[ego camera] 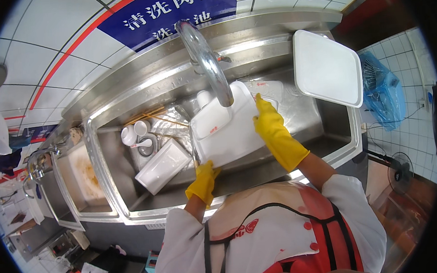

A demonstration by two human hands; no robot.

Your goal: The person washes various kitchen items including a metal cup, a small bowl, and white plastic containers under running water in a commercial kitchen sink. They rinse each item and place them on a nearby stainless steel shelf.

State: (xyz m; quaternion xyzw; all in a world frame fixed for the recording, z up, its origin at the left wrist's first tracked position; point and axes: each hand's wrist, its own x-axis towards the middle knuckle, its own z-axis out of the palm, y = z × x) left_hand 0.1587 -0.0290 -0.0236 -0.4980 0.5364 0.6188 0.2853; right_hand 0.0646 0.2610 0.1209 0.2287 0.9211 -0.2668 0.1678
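Observation:
My left hand, in a yellow rubber glove, grips the near left corner of a large white tray. The tray's right edge is held by my right hand, also gloved in yellow. A smaller white dish with a red mark shows at the tray's left part, partly hidden by the curved chrome faucet above. Right of the tray lies a pale flat tray bearing a red mark. All this is inside a stainless steel sink.
Left in the sink are a white rectangular dish, small white cups, a white spoon and wooden chopsticks. Another white tray rests across the sink's right end. A second basin adjoins at left; a fan stands at right.

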